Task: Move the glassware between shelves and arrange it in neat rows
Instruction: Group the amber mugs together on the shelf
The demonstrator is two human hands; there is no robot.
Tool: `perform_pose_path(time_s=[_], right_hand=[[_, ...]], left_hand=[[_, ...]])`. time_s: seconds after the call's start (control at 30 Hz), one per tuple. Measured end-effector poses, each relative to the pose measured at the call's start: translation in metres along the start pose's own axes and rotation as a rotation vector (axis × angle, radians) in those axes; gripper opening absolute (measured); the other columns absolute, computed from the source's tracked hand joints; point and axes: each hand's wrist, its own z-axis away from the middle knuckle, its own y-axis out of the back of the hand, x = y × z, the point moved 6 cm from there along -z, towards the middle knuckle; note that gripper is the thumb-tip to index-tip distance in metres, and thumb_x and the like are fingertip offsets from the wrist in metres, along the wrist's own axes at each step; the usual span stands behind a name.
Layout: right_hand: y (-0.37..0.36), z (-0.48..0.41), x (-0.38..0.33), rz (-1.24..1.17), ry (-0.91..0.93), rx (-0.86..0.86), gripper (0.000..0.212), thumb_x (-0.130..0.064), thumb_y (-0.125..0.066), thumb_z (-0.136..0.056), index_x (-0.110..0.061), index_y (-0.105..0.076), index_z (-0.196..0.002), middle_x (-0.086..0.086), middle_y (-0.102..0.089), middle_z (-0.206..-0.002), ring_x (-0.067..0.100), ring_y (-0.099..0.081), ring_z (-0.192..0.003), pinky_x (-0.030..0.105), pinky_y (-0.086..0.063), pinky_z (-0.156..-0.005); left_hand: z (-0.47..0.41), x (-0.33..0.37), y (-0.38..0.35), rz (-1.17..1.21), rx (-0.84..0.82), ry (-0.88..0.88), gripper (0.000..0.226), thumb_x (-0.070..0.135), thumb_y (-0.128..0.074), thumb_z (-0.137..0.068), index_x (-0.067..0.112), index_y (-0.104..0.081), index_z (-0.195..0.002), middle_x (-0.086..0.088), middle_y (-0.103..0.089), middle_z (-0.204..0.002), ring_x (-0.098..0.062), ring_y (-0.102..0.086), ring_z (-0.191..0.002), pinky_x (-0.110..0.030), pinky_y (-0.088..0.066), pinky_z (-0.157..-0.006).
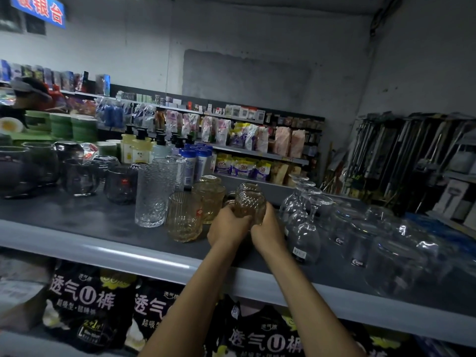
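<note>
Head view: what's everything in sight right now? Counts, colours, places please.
shelf: one, grey, across the view.
amber textured glass: one, amber, mid-shelf, in both hands.
amber ribbed glasses: at least two, amber, left of it.
clear tumblers: at least two, clear, further left.
dark round glasses: several, smoky, shelf's left end.
wine glasses: a row, clear, upside down, right of the hands.
squat clear glasses: several, clear, shelf's right end.
pump bottles: several, pale yellow, behind the tumblers.
black packs: several, black, lower shelf.
left hand: grips the amber textured glass.
right hand: grips it too.
</note>
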Motion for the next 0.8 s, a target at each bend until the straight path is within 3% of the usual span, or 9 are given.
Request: perform_pose_path(time_s=[0.1,0.2,0.33,0.5,0.67,0.8], right_hand=[[0.000,-0.001,0.000,-0.029,0.028,0.007,0.060,-0.006,-0.053,-0.093,-0.028,-0.043,-0.148,0.003,-0.064,-0.130,0.025,-0.061,-0.119,0.033,-0.047,-0.094],[-0.002,-0.001,-0.003,-0.051,0.061,-0.005,0.069,-0.007,-0.053,-0.095,-0.039,-0.034,-0.153,-0.007,-0.059,-0.135,0.018,-0.059,-0.121,0.035,-0.049,-0.099],[-0.008,-0.008,0.001,-0.078,0.118,0.005,0.052,-0.019,-0.053,-0.100,-0.045,-0.042,-0.144,-0.007,-0.065,-0.132,0.016,-0.063,-0.117,0.044,-0.052,-0.103],[-0.006,-0.005,0.001,-0.094,0.103,0.018,0.050,-0.026,-0.053,-0.100,-0.047,-0.041,-0.143,-0.008,-0.066,-0.131,0.017,-0.063,-0.117,0.046,-0.052,-0.104],[-0.003,-0.004,0.002,-0.074,0.063,0.024,0.066,-0.013,-0.056,-0.097,-0.044,-0.034,-0.151,-0.002,-0.060,-0.142,0.022,-0.061,-0.123,0.039,-0.053,-0.100],[0.000,-0.005,0.003,-0.082,0.046,0.030,0.070,-0.006,-0.056,-0.094,-0.040,-0.037,-0.152,-0.002,-0.061,-0.137,0.021,-0.061,-0.121,0.031,-0.049,-0.091]], left_hand=[[0.003,0.004,0.002,0.041,0.029,-0.042,0.044,0.045,-0.076,-0.081,0.027,-0.066,-0.120,0.005,-0.073,-0.111,-0.021,-0.068,-0.106,-0.042,-0.054,-0.095],[0.004,0.014,0.005,0.113,0.094,-0.195,0.055,0.028,-0.077,-0.084,0.023,-0.057,-0.135,0.000,-0.069,-0.120,-0.021,-0.067,-0.111,-0.044,-0.055,-0.096],[0.005,0.020,-0.001,0.057,0.084,-0.319,0.061,0.023,-0.072,-0.090,0.037,-0.050,-0.145,-0.004,-0.068,-0.122,-0.022,-0.067,-0.109,-0.046,-0.057,-0.095],[0.003,0.018,-0.003,0.049,0.074,-0.313,0.060,0.026,-0.070,-0.093,0.037,-0.049,-0.148,-0.003,-0.068,-0.126,-0.024,-0.066,-0.114,-0.048,-0.055,-0.098],[0.003,0.017,-0.003,0.069,0.063,-0.291,0.061,0.028,-0.071,-0.092,0.036,-0.049,-0.148,-0.003,-0.069,-0.128,-0.024,-0.066,-0.116,-0.047,-0.055,-0.099],[0.001,0.015,-0.002,0.072,0.091,-0.247,0.053,0.031,-0.073,-0.092,0.024,-0.054,-0.141,-0.003,-0.069,-0.128,-0.025,-0.066,-0.117,-0.040,-0.053,-0.100]])
